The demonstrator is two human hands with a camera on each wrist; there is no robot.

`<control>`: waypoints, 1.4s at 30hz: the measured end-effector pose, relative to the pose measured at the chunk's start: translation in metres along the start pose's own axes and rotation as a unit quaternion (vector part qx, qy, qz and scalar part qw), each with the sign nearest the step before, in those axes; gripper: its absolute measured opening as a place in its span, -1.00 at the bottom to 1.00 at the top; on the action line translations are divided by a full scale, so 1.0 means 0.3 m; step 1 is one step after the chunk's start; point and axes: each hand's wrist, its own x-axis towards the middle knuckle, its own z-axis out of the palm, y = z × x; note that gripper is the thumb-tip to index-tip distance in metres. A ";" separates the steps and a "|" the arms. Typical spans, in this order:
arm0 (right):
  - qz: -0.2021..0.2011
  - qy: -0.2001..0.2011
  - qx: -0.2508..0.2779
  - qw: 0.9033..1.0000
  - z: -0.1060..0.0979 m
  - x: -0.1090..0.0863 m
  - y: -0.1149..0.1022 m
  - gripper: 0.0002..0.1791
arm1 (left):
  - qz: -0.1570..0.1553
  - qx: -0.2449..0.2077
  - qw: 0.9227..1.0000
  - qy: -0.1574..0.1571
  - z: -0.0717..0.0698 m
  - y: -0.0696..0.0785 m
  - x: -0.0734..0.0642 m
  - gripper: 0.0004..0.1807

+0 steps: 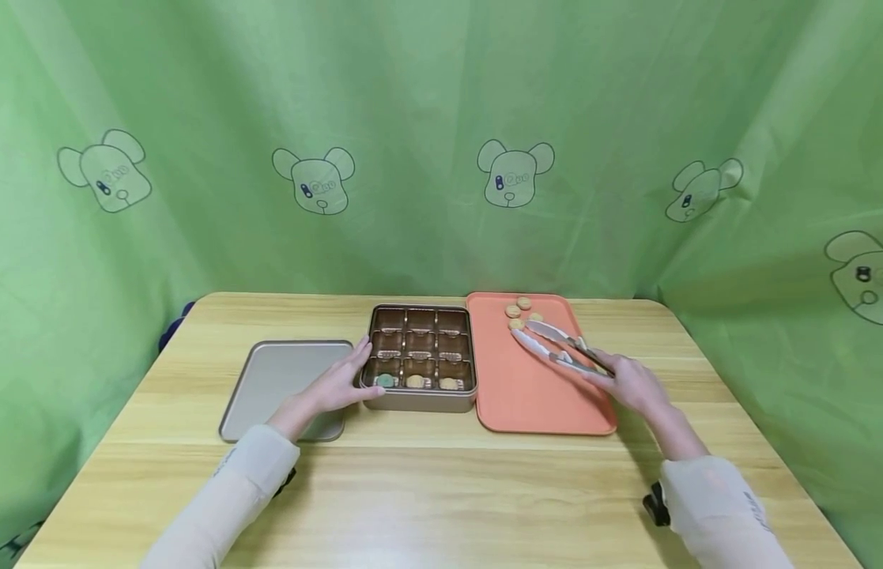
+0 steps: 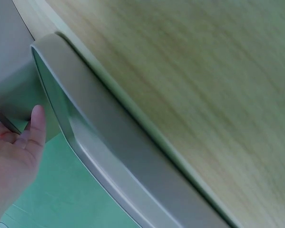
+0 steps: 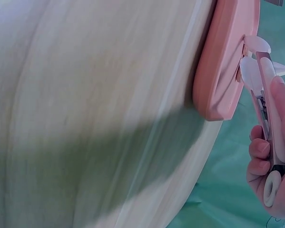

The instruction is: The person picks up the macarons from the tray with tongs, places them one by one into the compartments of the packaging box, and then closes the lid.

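My right hand (image 1: 634,382) grips a pair of tongs (image 1: 565,359), fingers curled round the handles in the right wrist view. The tongs' spread tips are beside several round tan cookies (image 1: 513,311) at the far end of the orange tray (image 1: 515,395). To the tray's left stands a square tin (image 1: 421,401) with a brown divided insert (image 1: 420,341). In its front row lie a green cookie (image 1: 386,381) and two tan cookies (image 1: 416,381). My left hand (image 1: 339,382) rests against the tin's left side, fingers extended, thumb at the front corner.
A flat metal lid (image 1: 288,383) lies on the wooden table (image 1: 441,490) left of the tin, partly beneath my left forearm. The tray touches or nearly touches the tin's right side. A green curtain (image 1: 413,245) hangs behind the table.
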 end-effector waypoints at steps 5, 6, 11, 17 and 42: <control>0.002 0.002 0.001 1.000 0.006 0.011 -0.006 -0.26 | 0.001 0.002 1.000 -0.001 -0.001 0.001 0.003 0.03; 0.001 0.003 0.000 1.000 0.007 0.013 -0.008 -0.26 | 0.001 0.002 1.000 -0.001 -0.001 0.002 0.004 0.03; -0.008 0.010 -0.007 1.000 0.017 0.013 -0.020 -0.29 | 0.001 0.003 1.000 -0.001 -0.001 0.004 0.005 0.03; -0.027 0.024 0.014 0.999 0.029 -0.009 -0.029 -0.30 | -0.004 0.008 1.000 -0.001 0.002 0.006 0.001 0.03; -0.124 0.049 0.115 0.984 0.035 -0.056 -0.138 -0.39 | -0.004 0.001 1.000 -0.001 0.001 0.007 -0.004 0.03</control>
